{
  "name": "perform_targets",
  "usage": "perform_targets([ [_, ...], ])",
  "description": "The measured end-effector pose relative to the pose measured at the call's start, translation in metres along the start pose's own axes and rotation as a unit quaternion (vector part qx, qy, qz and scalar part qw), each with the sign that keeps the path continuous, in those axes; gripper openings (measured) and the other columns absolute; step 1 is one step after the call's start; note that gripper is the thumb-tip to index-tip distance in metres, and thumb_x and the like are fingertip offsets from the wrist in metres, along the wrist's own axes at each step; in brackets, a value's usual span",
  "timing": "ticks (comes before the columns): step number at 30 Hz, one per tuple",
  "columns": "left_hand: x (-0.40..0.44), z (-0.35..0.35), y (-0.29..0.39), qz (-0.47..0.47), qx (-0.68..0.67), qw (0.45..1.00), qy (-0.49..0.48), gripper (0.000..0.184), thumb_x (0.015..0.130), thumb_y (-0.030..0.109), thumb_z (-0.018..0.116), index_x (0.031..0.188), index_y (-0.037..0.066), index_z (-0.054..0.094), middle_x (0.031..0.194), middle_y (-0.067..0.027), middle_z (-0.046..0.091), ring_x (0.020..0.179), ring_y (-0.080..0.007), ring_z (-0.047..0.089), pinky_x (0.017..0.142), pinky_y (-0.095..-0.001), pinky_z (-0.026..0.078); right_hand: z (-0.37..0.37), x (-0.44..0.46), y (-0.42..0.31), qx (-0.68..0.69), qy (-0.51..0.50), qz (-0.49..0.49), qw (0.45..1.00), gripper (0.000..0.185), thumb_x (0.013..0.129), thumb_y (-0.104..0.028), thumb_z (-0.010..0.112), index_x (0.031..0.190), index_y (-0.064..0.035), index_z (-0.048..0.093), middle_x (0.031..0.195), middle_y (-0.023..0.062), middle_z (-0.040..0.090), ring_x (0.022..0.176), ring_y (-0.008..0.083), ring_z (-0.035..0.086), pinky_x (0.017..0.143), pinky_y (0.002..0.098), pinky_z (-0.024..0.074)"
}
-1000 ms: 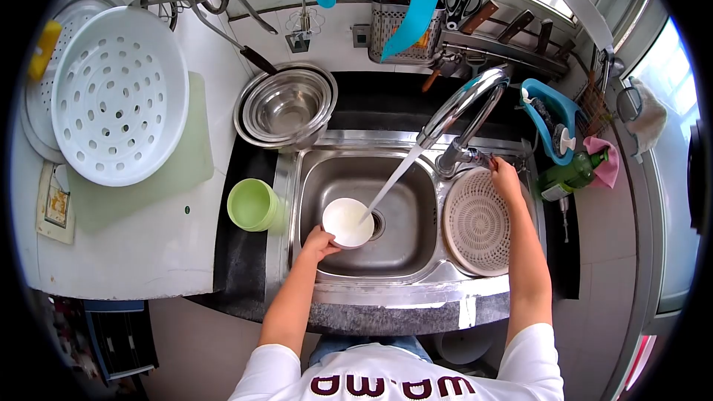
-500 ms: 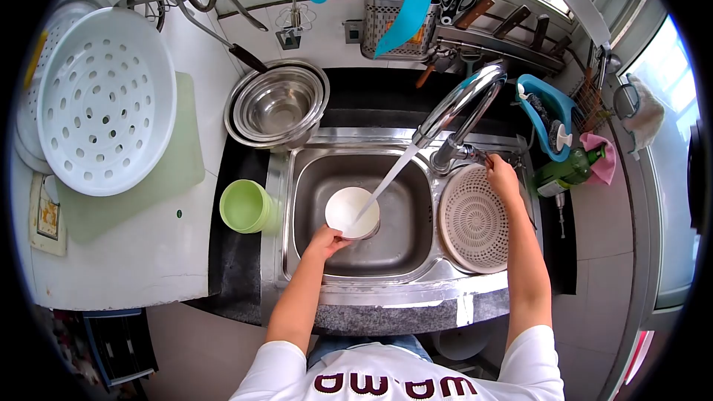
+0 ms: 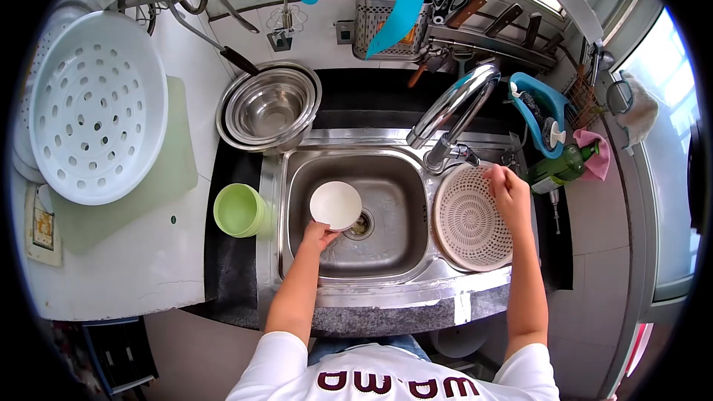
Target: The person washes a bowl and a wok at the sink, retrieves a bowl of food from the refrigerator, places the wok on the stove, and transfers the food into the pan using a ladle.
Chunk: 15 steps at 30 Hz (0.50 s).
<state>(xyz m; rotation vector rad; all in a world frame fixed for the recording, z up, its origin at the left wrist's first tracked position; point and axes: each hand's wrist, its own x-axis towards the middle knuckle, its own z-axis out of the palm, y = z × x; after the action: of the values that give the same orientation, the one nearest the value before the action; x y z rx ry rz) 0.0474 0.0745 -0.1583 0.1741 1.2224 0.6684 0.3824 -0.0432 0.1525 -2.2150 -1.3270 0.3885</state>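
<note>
My left hand [image 3: 321, 235] grips the near rim of a white bowl [image 3: 336, 205], held over the steel sink basin [image 3: 394, 245] left of the drain. No water runs from the chrome faucet [image 3: 453, 108]. Above the round beige strainer [image 3: 472, 217], to the right of the basin, is my right hand [image 3: 509, 191]. Its fingers are curled, close to the faucet lever [image 3: 466, 154] but apart from it; whether they hold anything is too small to tell.
Nested steel bowls [image 3: 271, 108] and green cups [image 3: 239, 210] stand left of the sink. A white perforated tray [image 3: 98, 108] is at the far left. At the right are a blue caddy [image 3: 538, 115] and a green bottle [image 3: 557, 169]. Knives hang behind.
The water stream has stopped. My right hand has come away from the faucet lever toward me. My left hand has moved the bowl a little to the left.
</note>
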Motion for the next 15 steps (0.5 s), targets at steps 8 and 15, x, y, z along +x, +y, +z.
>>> perform_targets([
  [8,0.008,-0.001,-0.002,0.032,-0.014,0.999,0.036,0.045,0.083,-0.007,0.043,0.127,0.006,0.037,0.115,-0.0164,0.050,0.102,-0.0318,0.054,0.090,-0.0492,0.045,0.077,-0.060,-0.030,0.426,-0.118,-0.026,0.897,0.027,0.095,-0.020,0.039,0.090,0.0016,0.056,0.073,0.0068,0.058,0.056,0.0109,0.057,0.053,0.0226,0.0470],
  [15,-0.031,-0.006,0.004,0.098,0.036,0.989,0.100,0.070,0.081,0.008,0.053,0.139,0.009,0.015,0.117,-0.0136,0.045,0.103,-0.0237,0.049,0.085,-0.0357,0.045,0.240,-0.028,-0.008,0.550,-0.180,0.169,0.798,0.031,0.093,-0.029,0.047,0.092,0.0011,0.051,0.085,0.0132,0.057,0.074,0.0223,0.064,0.067,0.0312,0.0554],
])
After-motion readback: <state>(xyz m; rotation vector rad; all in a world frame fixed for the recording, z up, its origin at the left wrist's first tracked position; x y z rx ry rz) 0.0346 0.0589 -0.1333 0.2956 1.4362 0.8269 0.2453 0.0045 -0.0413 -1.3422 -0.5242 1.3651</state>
